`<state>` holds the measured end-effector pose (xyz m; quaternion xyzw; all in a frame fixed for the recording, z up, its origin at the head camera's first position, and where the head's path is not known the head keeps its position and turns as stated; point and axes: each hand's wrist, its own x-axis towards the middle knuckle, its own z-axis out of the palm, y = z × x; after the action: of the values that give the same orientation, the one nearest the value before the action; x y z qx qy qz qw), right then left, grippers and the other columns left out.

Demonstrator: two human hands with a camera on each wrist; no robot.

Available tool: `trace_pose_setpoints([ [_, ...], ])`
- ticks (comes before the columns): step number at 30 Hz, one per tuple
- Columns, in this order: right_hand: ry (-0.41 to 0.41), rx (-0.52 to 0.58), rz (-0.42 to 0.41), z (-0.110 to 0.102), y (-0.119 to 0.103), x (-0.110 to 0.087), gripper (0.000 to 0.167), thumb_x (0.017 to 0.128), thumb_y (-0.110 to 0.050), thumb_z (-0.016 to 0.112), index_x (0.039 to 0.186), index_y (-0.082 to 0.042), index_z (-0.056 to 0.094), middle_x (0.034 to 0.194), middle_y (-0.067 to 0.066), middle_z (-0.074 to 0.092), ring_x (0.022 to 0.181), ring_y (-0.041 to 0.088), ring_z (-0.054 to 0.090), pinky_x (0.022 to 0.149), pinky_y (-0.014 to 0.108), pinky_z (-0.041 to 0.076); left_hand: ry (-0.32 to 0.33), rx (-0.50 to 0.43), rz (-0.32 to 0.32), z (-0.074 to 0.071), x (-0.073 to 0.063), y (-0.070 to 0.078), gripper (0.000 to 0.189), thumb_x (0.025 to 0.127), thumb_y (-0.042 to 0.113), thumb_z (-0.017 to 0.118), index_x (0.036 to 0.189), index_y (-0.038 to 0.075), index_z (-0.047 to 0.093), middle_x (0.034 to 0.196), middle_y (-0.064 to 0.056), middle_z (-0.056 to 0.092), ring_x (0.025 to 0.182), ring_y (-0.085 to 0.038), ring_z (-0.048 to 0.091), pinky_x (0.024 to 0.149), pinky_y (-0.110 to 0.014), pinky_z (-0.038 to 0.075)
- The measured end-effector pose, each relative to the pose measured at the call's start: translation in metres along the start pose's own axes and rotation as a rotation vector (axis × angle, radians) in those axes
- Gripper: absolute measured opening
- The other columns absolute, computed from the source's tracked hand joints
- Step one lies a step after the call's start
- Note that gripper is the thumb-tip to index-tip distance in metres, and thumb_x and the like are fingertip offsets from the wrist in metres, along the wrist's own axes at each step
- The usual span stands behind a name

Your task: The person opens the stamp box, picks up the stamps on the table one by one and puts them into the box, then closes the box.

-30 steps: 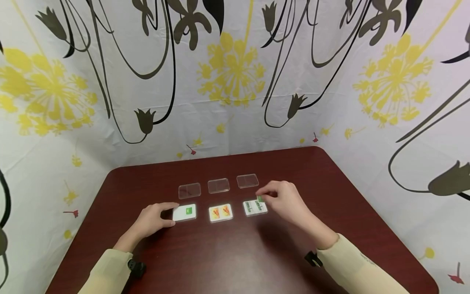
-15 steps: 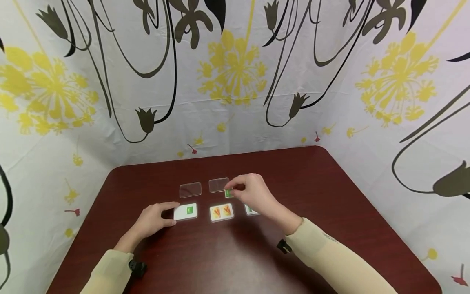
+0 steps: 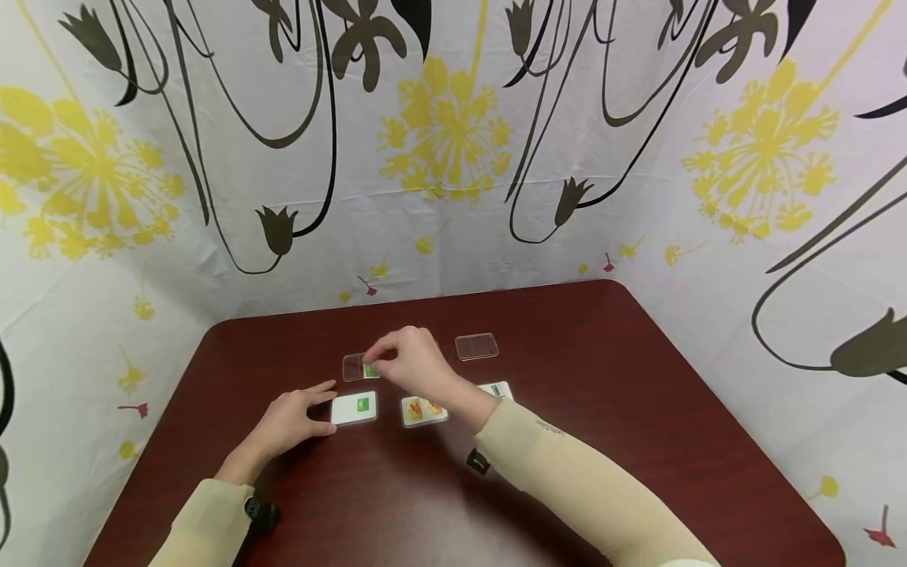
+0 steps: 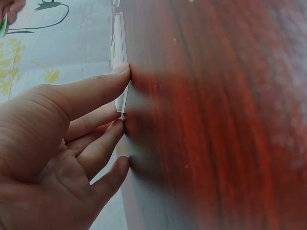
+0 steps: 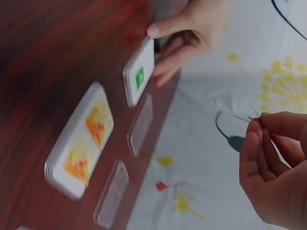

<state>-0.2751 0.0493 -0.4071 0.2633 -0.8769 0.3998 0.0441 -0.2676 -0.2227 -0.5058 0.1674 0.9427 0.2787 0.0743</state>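
My right hand (image 3: 418, 364) pinches a small green-and-white card (image 3: 372, 371) between thumb and fingertips, over the leftmost clear plastic lid (image 3: 352, 368). In the right wrist view, the pinched card shows only as a thin edge. My left hand (image 3: 285, 425) rests on the table at the left end of a flat clear case (image 3: 344, 409) bearing white with one green square; its thumb touches the edge and its fingers are loosely spread. To the right lies a case with two orange pictures (image 3: 414, 411), partly covered by my right wrist.
Another clear lid (image 3: 476, 346) lies at the back right; the middle lid (image 5: 112, 194) shows in the right wrist view. A third case (image 3: 499, 389) peeks from behind my right forearm. The dark red table (image 3: 567, 339) meets a patterned cloth wall (image 3: 453, 252).
My right hand has carried the small green card leftward from the right case, past the middle lid, to the left lid. My left hand has stayed by the left case, its index finger slightly lifted.
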Motion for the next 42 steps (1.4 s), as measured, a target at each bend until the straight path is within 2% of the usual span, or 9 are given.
trace_pose_setpoints([
  [2, -0.011, -0.008, 0.0, 0.012, -0.001, 0.006, 0.01, 0.089, -0.017, 0.076, 0.09, -0.025, 0.082, 0.095, -0.017, 0.072, 0.056, 0.006, 0.052, 0.055, 0.022, 0.045, -0.001, 0.002, -0.001, -0.001, 0.0, -0.001, 0.066, 0.084, 0.031, 0.084, 0.141, 0.009, 0.061, 0.155, -0.007, 0.044, 0.139, -0.041, 0.04, 0.1, -0.061, 0.041],
  [6, -0.044, -0.007, 0.027, 0.037, 0.001, 0.015, 0.009, 0.087, -0.017, 0.08, 0.086, -0.026, 0.081, 0.088, -0.021, 0.07, 0.076, -0.001, 0.058, 0.065, 0.019, 0.047, 0.007, 0.012, 0.011, -0.002, -0.001, -0.002, 0.062, 0.084, 0.03, 0.084, 0.14, 0.012, 0.062, 0.154, -0.006, 0.045, 0.137, -0.039, 0.044, 0.099, -0.059, 0.043],
  [12, -0.09, 0.05, 0.148, 0.068, 0.011, 0.023, 0.01, 0.085, -0.015, 0.082, 0.079, -0.023, 0.08, 0.074, -0.02, 0.067, 0.067, 0.003, 0.06, 0.059, 0.021, 0.048, 0.009, 0.015, 0.03, -0.001, -0.001, -0.001, 0.062, 0.085, 0.03, 0.083, 0.14, 0.012, 0.062, 0.154, -0.009, 0.045, 0.135, -0.041, 0.045, 0.098, -0.061, 0.043],
  [15, -0.094, 0.029, 0.199, 0.078, 0.015, 0.026, 0.015, 0.082, -0.013, 0.084, 0.073, -0.023, 0.076, 0.068, -0.019, 0.065, 0.064, 0.005, 0.058, 0.059, 0.021, 0.046, 0.012, 0.015, 0.03, -0.001, -0.002, -0.001, 0.062, 0.086, 0.029, 0.082, 0.141, 0.011, 0.061, 0.154, -0.009, 0.045, 0.135, -0.041, 0.045, 0.098, -0.06, 0.043],
  [25, -0.072, -0.156, 0.268, 0.093, 0.02, 0.03, 0.023, 0.074, -0.022, 0.089, 0.067, -0.029, 0.069, 0.07, -0.019, 0.061, 0.063, 0.005, 0.056, 0.056, 0.027, 0.045, 0.013, -0.004, 0.016, -0.002, -0.001, 0.001, 0.064, 0.085, 0.029, 0.083, 0.142, 0.012, 0.06, 0.151, -0.007, 0.049, 0.135, -0.038, 0.046, 0.1, -0.059, 0.043],
  [34, -0.086, -0.218, 0.269, 0.102, 0.02, 0.031, 0.025, 0.074, -0.019, 0.087, 0.067, -0.028, 0.065, 0.067, -0.016, 0.059, 0.061, 0.007, 0.055, 0.06, 0.031, 0.045, 0.016, -0.012, 0.005, -0.002, -0.002, 0.0, 0.065, 0.084, 0.029, 0.083, 0.143, 0.012, 0.059, 0.151, -0.008, 0.049, 0.134, -0.038, 0.047, 0.098, -0.058, 0.045],
  [42, -0.086, -0.287, 0.266, 0.109, 0.018, 0.033, 0.025, 0.07, -0.014, 0.083, 0.065, -0.028, 0.063, 0.064, -0.015, 0.058, 0.061, 0.007, 0.055, 0.056, 0.03, 0.044, 0.018, -0.014, 0.01, -0.003, -0.003, 0.002, 0.064, 0.085, 0.027, 0.083, 0.142, 0.011, 0.06, 0.151, -0.008, 0.049, 0.135, -0.038, 0.046, 0.099, -0.058, 0.044],
])
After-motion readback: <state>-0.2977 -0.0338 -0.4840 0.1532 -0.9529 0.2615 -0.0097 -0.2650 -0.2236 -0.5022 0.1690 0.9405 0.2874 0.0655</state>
